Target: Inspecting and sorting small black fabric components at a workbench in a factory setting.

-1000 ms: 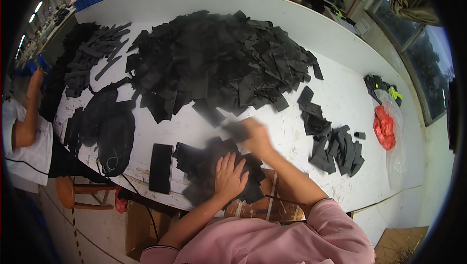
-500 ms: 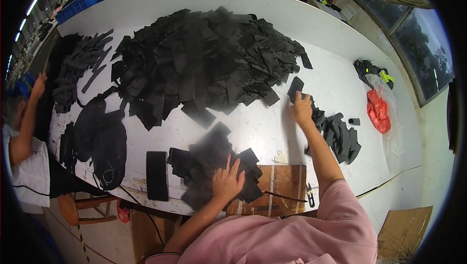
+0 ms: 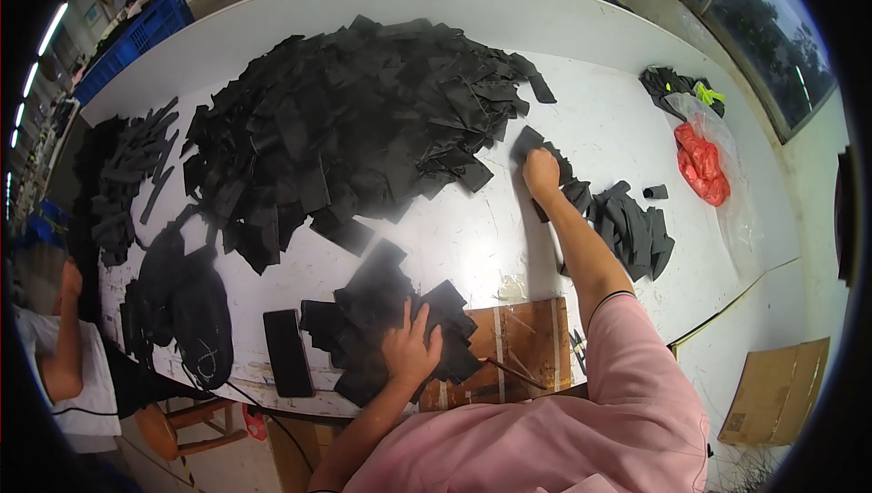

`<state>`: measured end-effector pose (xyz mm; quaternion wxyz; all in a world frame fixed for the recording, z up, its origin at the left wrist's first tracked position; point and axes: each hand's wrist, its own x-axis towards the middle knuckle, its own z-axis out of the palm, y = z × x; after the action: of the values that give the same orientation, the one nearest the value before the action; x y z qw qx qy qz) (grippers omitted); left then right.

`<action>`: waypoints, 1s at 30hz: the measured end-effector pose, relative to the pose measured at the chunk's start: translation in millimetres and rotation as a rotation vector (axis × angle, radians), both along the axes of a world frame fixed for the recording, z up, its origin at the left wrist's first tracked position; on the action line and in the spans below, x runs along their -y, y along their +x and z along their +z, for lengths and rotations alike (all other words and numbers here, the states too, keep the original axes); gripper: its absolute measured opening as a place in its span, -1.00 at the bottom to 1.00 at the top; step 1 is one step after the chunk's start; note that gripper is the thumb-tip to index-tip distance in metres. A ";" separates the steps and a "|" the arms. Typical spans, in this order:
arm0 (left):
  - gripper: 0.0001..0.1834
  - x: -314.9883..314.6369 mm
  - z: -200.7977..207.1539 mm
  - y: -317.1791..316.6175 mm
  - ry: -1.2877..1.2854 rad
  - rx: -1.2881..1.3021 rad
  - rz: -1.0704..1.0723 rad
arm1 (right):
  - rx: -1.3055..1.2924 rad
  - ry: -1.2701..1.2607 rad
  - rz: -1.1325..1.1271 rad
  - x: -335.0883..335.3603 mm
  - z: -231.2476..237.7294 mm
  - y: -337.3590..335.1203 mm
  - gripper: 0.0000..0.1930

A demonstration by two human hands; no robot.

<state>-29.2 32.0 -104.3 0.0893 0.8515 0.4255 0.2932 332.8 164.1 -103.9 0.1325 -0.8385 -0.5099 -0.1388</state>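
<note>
"Black cloth pieces (image 3: pixel 372 266) lay fanned out near the white table's (image 3: pixel 454 234) front edge; what touched them?"

"The left hand (image 3: pixel 413 348), laid flat on top, its fingers apart."

"And the right hand (image 3: pixel 542 173)?"

"At the far end of a row of dark strips (image 3: pixel 610 216), fingers curled; whether they were clamped on one, I couldn't tell."

"What else lay about?"

"A dark phone (image 3: pixel 288 354), just left of those pieces, and a large black heap (image 3: pixel 336 129) farther back."
</note>
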 end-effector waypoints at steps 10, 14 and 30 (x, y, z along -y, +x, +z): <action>-0.60 4.8 3.2 -1.1 -0.132 0.014 0.020 | -0.712 0.114 0.191 37.3 65.6 -59.5 -0.85; -0.60 3.1 2.2 2.6 -0.160 0.006 0.001 | -0.671 0.009 0.336 67.0 54.0 -85.6 -0.69; -0.60 3.2 -2.7 -0.4 0.043 -0.009 0.000 | 0.137 -0.057 0.151 184.7 18.6 -18.7 -0.89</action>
<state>-29.6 28.8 -106.9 0.0691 0.8546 0.4195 0.2982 314.0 -20.6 -85.3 0.0833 -0.7896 -0.5835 -0.1709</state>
